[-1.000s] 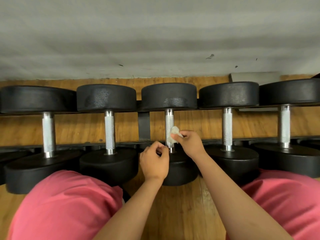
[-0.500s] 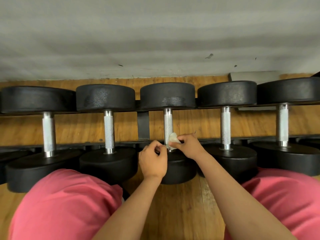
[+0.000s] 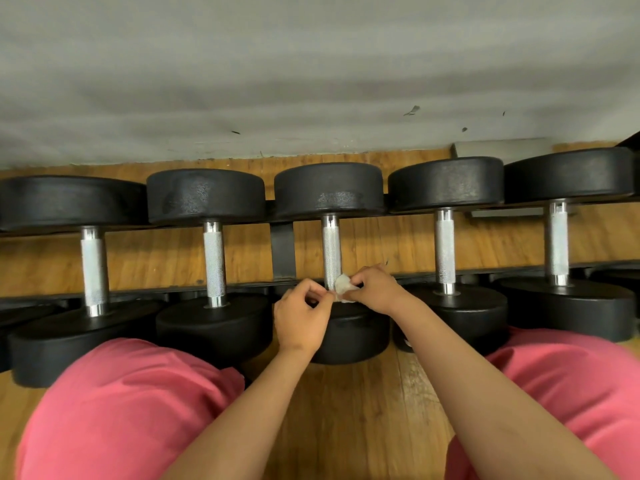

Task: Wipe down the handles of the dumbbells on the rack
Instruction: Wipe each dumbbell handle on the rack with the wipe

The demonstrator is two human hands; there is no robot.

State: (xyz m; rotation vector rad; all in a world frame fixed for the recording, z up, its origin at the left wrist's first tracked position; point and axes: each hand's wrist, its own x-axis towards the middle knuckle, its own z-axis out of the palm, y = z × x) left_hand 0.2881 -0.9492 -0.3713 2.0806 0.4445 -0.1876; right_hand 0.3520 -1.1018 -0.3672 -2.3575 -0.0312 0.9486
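At middle handle (image 3: 331, 247) — right hand (image 3: 375, 289) pinches wipe (image 3: 343, 286) | left hand (image 3: 304, 320) alongside

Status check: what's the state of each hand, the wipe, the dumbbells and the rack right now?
middle handle, bare except at its near end
wipe, crumpled, against the middle handle's near end
right hand, pinches the wipe
left hand, fingers curled, tips at the wipe's edge; grip unclear
other dumbbells, four, untouched
rack, holds all five dumbbells
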